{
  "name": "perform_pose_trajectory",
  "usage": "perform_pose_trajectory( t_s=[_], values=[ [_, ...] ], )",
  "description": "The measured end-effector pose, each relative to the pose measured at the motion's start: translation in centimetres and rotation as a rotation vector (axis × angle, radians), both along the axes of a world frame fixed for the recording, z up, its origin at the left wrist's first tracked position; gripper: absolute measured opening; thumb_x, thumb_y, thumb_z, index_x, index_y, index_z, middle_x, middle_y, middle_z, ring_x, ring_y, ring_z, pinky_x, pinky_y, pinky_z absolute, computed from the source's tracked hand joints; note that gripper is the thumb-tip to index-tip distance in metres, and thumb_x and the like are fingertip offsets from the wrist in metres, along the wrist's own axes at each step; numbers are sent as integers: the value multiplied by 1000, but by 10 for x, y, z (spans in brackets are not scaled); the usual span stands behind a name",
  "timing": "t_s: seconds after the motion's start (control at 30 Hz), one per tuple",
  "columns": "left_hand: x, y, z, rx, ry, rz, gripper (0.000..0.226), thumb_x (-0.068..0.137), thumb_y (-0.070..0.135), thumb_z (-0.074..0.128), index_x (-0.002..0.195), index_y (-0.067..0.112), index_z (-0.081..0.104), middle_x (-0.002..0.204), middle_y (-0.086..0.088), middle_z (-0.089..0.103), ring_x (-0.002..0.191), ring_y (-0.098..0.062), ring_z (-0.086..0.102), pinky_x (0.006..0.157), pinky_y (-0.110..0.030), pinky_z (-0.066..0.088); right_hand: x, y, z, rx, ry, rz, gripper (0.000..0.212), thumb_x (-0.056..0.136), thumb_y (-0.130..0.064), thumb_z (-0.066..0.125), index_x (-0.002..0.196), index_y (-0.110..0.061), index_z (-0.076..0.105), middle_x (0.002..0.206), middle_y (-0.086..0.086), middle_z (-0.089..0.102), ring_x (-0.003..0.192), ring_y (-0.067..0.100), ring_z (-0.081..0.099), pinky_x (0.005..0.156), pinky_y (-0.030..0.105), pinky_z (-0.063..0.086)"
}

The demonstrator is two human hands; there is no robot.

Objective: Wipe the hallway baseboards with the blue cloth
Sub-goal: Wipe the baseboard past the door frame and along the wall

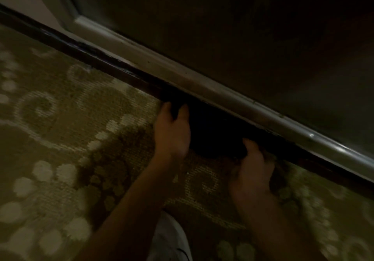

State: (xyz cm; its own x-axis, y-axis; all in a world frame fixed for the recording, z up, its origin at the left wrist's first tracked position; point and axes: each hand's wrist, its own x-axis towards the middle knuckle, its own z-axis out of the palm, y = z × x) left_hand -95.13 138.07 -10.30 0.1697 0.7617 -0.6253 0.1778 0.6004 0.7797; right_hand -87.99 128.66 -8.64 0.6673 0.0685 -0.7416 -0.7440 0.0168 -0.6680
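a dark cloth (214, 133), colour lost in the dim light, is held against the dark baseboard (113, 66) by both hands: left hand (172, 131) curled over one edge, right hand (253, 171) gripping the other. patterned carpet (60, 119) and a white shoe (172, 240) are seen below.
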Motion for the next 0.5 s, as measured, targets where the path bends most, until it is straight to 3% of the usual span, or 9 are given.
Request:
perform_pose_trajectory(
  t_s=[0.07,0.17,0.27,0.4,0.5],
  values=[
    [-12,25,5,113,97,101,31,100,25,50,127,12,59,121,-10,66,112,-30,63,97,-47,51,-11,7,6,17,-7,167,29,90,-16,69,118,-19,63,116,3,68,104,21,67,95,46,55],
    [-12,56,8,146,196,199,34,98,17,47,120,-7,57,122,-30,60,115,-46,56,98,-52,45,-26,20,6,63,16,284,26,91,-17,68,117,-15,67,111,1,72,103,16,68,93,40,56],
    [5,54,5,107,192,261,36,97,17,47,125,-5,56,123,-27,61,115,-43,57,98,-49,46,-22,17,8,59,13,283,15,91,-15,67,106,-16,70,103,1,75,98,16,71,89,38,58],
    [40,18,3,-44,36,482,37,96,17,53,132,14,57,123,-8,65,110,-25,63,95,-39,53,-5,-9,8,-13,-81,221,9,92,-16,66,100,-20,69,94,-4,76,90,12,72,82,34,59],
    [62,-15,-1,-48,15,384,32,96,14,52,126,4,57,119,-17,64,113,-35,61,98,-48,50,2,-28,4,-95,-161,185,10,93,-15,63,101,-20,67,98,-1,75,91,14,72,79,34,59]
  ],
)
